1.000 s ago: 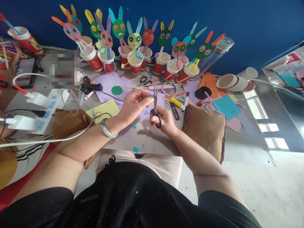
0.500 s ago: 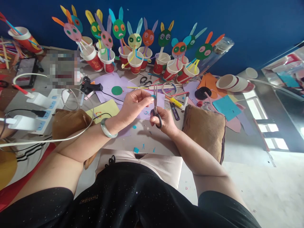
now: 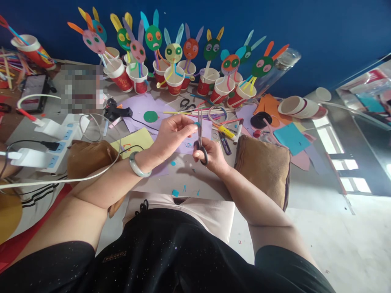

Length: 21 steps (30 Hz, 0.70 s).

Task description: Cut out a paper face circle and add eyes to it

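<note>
Grey surface [image 3: 210,185]: blue paper scraps [image 3: 175,193] cut; left fingers [image 3: 192,128] pinch small blue paper piece [image 3: 197,123], right fingers [image 3: 198,154] grip black-handled metal scissors [image 3: 200,140]; trimming looks unfinished.

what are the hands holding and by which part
Right hand: scissors, by the black handles. Left hand: small blue paper piece, apparently pinched at its edge.

Cup print [image 3: 175,88] too small to read, shirt label [image 3: 115,256] illegible

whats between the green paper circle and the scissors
The left hand, pinching a small blue paper piece, lies between the green paper circle and the scissors, as the head view shows.
</note>
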Each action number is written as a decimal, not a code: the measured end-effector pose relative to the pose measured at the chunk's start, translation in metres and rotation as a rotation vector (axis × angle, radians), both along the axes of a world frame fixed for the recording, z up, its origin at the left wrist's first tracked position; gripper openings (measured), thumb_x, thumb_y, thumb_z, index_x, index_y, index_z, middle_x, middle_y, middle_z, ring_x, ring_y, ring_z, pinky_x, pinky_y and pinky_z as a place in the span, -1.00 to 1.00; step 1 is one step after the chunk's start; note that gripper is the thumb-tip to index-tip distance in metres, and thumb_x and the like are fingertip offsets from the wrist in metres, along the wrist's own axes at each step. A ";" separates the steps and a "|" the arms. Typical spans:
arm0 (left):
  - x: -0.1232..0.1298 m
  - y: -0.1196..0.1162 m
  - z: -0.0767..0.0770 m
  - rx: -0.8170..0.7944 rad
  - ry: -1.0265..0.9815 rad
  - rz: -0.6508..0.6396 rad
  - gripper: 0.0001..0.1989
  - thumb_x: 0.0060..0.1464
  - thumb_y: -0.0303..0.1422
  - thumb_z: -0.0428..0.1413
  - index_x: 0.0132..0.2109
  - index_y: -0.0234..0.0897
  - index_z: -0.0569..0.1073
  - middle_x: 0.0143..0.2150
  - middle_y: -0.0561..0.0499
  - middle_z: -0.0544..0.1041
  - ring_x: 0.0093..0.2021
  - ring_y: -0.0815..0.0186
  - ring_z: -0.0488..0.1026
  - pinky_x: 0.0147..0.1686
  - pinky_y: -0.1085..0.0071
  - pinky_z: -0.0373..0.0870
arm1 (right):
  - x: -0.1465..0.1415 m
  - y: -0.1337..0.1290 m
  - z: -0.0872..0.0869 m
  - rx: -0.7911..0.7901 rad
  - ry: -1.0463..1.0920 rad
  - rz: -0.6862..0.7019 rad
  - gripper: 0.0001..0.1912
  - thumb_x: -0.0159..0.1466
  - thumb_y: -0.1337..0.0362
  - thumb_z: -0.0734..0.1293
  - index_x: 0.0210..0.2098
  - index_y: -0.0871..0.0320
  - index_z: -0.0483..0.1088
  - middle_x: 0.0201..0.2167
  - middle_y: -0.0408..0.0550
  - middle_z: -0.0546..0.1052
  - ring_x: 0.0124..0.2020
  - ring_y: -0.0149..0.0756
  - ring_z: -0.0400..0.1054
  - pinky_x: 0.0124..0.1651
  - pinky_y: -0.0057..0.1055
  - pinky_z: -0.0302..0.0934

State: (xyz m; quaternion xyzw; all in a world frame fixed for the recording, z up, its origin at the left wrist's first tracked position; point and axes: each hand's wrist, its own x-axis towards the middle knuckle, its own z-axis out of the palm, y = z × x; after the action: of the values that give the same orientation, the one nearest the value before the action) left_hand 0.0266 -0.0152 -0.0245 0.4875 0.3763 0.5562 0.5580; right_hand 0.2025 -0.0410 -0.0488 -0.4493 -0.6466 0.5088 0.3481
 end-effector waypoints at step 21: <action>-0.004 0.000 -0.001 0.099 0.091 0.039 -0.88 -0.04 -0.31 0.32 -0.41 -0.22 0.54 -0.46 0.09 0.54 -0.40 0.39 0.45 -0.37 0.43 0.42 | 0.000 0.000 0.002 -0.017 -0.003 -0.002 -0.19 -0.06 -0.54 0.50 -0.48 0.06 0.24 -0.67 -0.21 0.41 -0.64 -0.42 0.22 -0.53 -0.41 0.06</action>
State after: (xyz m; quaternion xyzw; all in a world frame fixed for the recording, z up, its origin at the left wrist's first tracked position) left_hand 0.0225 -0.0152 -0.0256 0.5319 0.3827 0.5623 0.5044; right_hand 0.2022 -0.0412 -0.0466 -0.4536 -0.6425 0.5132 0.3437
